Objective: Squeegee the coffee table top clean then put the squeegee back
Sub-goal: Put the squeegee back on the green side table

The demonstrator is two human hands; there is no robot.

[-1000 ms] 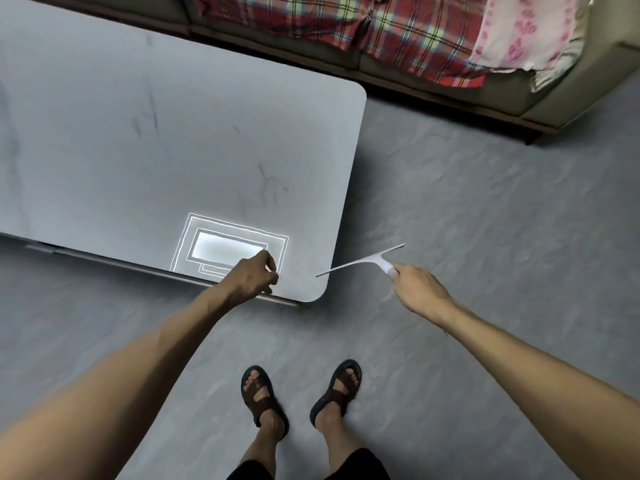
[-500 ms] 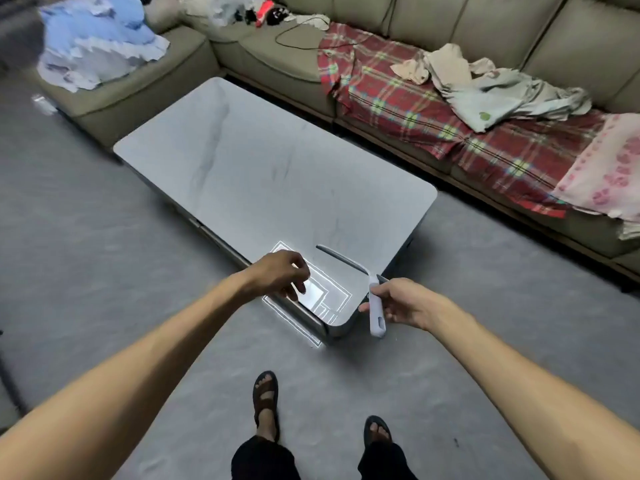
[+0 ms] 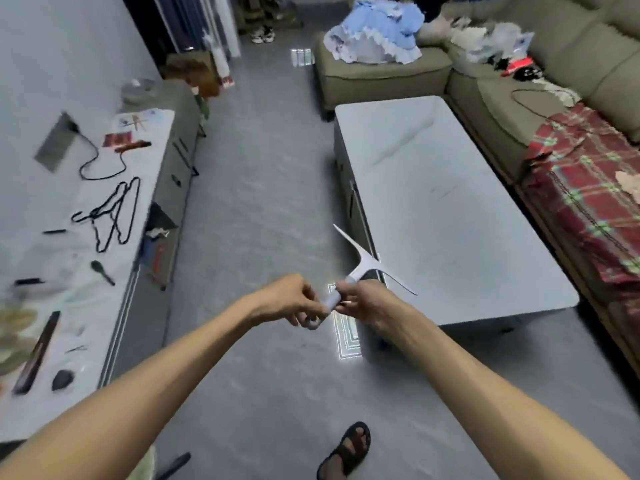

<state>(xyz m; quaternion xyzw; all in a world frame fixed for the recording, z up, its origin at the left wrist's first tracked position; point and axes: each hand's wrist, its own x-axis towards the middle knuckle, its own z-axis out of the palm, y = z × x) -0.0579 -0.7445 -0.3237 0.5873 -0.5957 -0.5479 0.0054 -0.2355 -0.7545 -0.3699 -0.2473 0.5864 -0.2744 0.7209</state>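
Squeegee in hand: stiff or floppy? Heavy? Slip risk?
Likely stiff: the squeegee holds its T shape in mid-air, and the unsupported blade shows no droop. Probably light for its size: the blade and neck are thin, and the left hand and right hand carry it by the handle alone. The smooth pale handle may be somewhat slippery.

There was one white T-shaped plastic squeegee [image 3: 363, 265], and there were two bare hands, the left hand [image 3: 287, 301] and the right hand [image 3: 369, 306]. In view were one grey stone-patterned rectangular coffee table [image 3: 450, 220], one red plaid blanket [image 3: 588, 188], one pale blue frilled cloth bundle [image 3: 381, 32] and one dark strapped sandal [image 3: 346, 448].
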